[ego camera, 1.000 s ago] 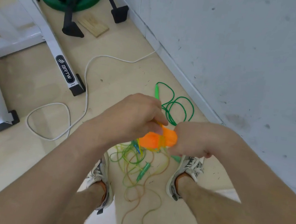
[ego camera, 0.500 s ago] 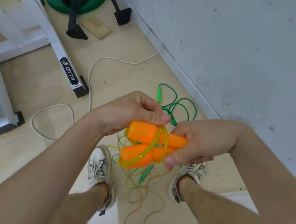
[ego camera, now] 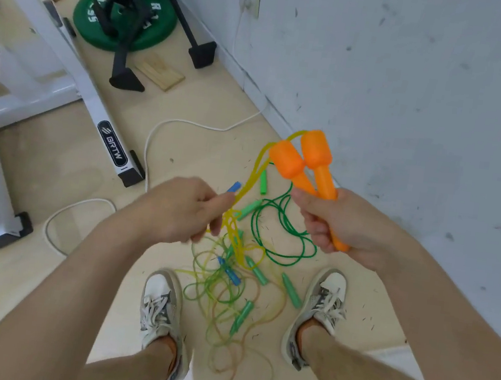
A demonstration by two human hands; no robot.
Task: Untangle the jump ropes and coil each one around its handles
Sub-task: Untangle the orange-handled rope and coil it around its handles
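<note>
- The right hand [ego camera: 343,224] is gripping the two orange handles [ego camera: 313,166] side by side, with its fingers curled round their thin ends. The thick ends are pointing up and towards the wall [ego camera: 414,99].
- The yellow cord [ego camera: 253,171] is running from the top of the handles down and left to the left hand [ego camera: 183,209], which is pinching it with curled fingers.
- A blue handle tip [ego camera: 234,186] is sticking out just above those fingers. Whether the hand is holding it cannot be told.
- Below the left hand the cord is dropping into the tangle of ropes [ego camera: 222,294], which is lying on the floor between the two shoes [ego camera: 161,302].
- A dark green rope [ego camera: 284,235] is looping under the right hand, and green handles [ego camera: 291,291] and a blue handle [ego camera: 229,271] are lying in the heap.
- The wall is standing close on the right. Open floor is stretching left towards a white cable [ego camera: 150,144] and a white machine frame [ego camera: 95,99].
</note>
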